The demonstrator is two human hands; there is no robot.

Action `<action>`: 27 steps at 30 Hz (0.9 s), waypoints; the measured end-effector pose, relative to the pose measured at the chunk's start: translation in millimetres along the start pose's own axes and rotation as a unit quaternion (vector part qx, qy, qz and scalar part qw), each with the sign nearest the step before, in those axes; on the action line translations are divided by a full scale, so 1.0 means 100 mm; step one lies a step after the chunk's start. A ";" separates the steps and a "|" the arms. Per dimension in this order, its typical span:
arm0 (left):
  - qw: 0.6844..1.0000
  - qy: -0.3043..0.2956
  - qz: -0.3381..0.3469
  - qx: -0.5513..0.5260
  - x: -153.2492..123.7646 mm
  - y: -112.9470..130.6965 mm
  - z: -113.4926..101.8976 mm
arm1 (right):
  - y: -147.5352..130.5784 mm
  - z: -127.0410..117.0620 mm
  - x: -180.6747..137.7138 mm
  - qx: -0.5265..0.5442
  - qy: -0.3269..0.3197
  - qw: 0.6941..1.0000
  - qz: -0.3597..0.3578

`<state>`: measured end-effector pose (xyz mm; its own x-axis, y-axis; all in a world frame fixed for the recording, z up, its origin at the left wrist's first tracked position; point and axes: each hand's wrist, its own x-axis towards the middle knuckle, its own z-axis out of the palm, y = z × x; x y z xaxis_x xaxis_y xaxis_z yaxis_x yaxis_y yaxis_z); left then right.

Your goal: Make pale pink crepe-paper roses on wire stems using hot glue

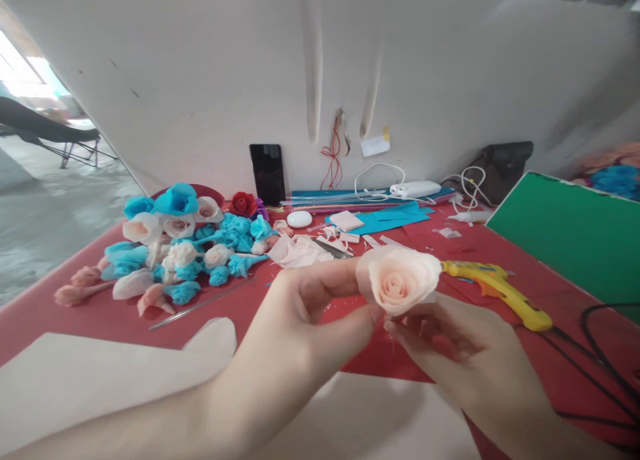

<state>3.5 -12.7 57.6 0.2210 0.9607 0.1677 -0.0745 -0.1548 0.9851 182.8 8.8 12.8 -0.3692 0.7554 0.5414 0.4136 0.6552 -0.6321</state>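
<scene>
A pale peach paper rose [397, 283] with a spiral centre is held up between my two hands above the red table. My left hand [310, 313] pinches its outer petal from the left, thumb below and fingers behind. From the lower right my right hand [460, 340] grips the flower near its base; some of its fingertips are hidden behind the petals. Just beyond my right hand lies a yellow hot glue gun [500, 287]. Scissors [330, 248] rest among pale paper scraps [300, 252] behind the rose.
Several blue, white and peach paper flowers [220, 233] are heaped at the left. A phone [267, 173] leans on the wall near an earbud case [299, 219]. Blue paper [385, 217] lies at the back, a green board [570, 240] stands right, and pale sheets [125, 373] lie in front.
</scene>
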 end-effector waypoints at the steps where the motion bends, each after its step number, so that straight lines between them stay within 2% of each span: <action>1: 1.000 0.004 -0.008 0.007 0.00 0.00 0.00 | 0.00 0.00 0.00 0.002 -0.002 1.000 0.005; 5: 0.999 -0.005 -0.037 -0.008 -0.01 -0.02 -0.01 | -0.03 -0.02 0.00 0.014 -0.009 1.000 0.025; 12: 0.999 0.001 -0.043 0.015 -0.03 -0.02 -0.03 | -0.10 -0.01 0.04 0.035 0.018 0.999 0.031; 16: 0.999 0.003 -0.037 0.012 -0.01 0.00 -0.03 | -0.16 0.06 0.02 0.083 0.035 0.990 0.111; 21: 0.999 0.000 -0.043 0.018 -0.01 -0.02 -0.03 | -0.19 0.05 0.01 0.102 -0.024 0.974 0.199; 27: 0.998 -0.026 -0.047 0.032 0.01 -0.05 -0.02 | -0.06 -0.06 0.05 0.185 -0.115 0.957 0.193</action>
<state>1.8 -10.9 53.0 0.2744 0.9588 0.0740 0.0103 -0.0799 0.9967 183.4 8.7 23.0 -0.4391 0.8904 0.1196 0.2492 0.2486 -0.9360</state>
